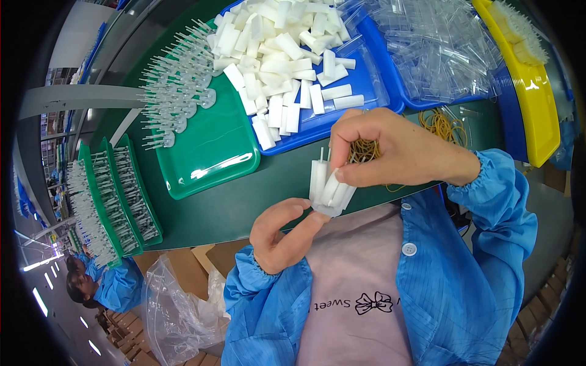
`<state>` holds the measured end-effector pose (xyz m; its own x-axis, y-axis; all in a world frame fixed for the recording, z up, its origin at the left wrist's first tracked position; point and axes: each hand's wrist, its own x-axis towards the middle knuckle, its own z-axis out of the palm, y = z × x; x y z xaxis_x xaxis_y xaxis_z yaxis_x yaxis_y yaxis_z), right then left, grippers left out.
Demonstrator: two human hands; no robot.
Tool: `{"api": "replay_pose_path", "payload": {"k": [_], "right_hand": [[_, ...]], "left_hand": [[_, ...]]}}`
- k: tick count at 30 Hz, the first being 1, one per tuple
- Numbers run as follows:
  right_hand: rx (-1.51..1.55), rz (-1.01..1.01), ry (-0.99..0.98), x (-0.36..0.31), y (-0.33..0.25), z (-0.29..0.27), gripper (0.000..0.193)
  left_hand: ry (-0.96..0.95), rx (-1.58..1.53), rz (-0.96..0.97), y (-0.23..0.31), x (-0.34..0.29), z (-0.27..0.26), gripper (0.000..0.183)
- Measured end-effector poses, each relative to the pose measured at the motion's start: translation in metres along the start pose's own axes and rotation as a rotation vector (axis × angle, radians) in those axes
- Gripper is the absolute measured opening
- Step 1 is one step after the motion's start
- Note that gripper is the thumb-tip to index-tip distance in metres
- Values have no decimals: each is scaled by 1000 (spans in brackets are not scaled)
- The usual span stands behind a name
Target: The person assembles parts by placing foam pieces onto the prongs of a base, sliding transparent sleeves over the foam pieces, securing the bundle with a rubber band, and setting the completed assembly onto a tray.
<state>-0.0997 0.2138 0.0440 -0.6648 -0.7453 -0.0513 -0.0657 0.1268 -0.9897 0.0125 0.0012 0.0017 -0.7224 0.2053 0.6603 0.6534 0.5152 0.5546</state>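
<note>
Near the blue tray [314,126], right fingers [361,174] pinch a white piece [331,188], left fingers [307,229] clamp a translucent base [328,210]; apparently fitting, next needing straight seating.

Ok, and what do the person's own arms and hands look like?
Both the left hand and the right hand are bare, without gloves. The left sleeve and right sleeve are loose, wrinkled blue fabric, each gathered into a ruffled cuff at the wrist.
</note>
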Motion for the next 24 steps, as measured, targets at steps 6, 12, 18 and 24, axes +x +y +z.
{"api": "replay_pose_path", "payload": {"k": [6, 12, 18, 24], "right_hand": [[-2, -79, 36, -4, 2, 6, 12], [-119, -88, 97, -5, -7, 5, 10], [-649, -342, 421, -22, -19, 32, 25], [-501, -285, 991, -94, -3, 0, 20]], "left_hand": [[-4, -79, 63, 0, -1, 1, 35], [-90, -94, -278, 2, 19, 2, 65], [-24, -397, -591, -1, 10, 23, 81], [190, -1017, -967, -9, 12, 2, 60]]}}
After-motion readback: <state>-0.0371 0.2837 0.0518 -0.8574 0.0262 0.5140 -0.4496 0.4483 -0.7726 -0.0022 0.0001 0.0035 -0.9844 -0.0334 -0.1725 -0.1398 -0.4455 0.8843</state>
